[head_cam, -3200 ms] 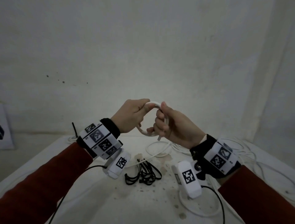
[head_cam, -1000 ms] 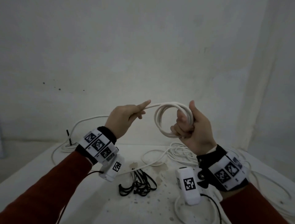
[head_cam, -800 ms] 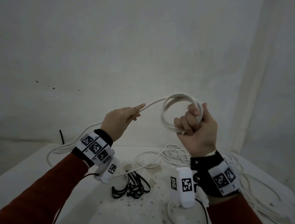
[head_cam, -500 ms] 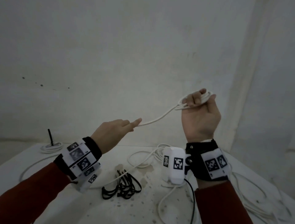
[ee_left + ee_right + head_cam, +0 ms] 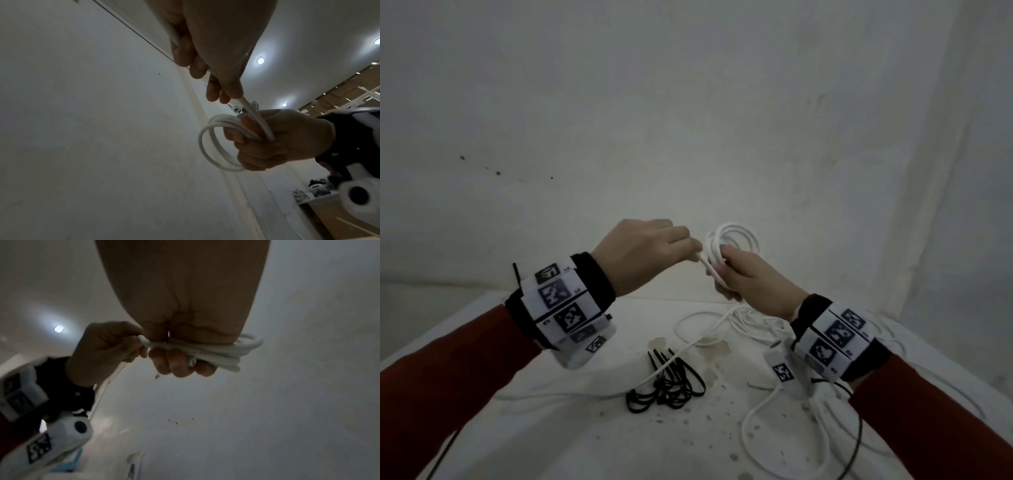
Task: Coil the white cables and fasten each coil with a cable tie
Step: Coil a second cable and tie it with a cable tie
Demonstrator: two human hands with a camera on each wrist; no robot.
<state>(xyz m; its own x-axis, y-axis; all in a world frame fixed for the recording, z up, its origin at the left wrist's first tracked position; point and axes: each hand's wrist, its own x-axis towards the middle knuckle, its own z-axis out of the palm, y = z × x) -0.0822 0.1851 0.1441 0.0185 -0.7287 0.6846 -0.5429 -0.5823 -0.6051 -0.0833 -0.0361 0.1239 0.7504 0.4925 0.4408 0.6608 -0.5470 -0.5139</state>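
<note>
A small coil of white cable (image 5: 734, 236) is held up in front of me above the table. My right hand (image 5: 724, 272) grips one side of it, fingers curled round the bundled turns (image 5: 224, 353). My left hand (image 5: 697, 255) is right beside the coil and pinches the strand (image 5: 254, 116) that feeds into it. The cable's tail drops to the table (image 5: 493, 428) and runs across a bunch of black cable ties (image 5: 666, 385). In the right wrist view a cut cable end (image 5: 193, 362) shows between my fingers.
More loose white cable (image 5: 726, 329) lies tangled on the stained white table under my hands and trails off to the right (image 5: 770, 442). A plain white wall stands close behind. A thin black stick rises at the far left behind my left wrist.
My right hand has come down from its raised position and my left hand has closed in on it. The stretched strand is gone and the coil shows round loops again.
</note>
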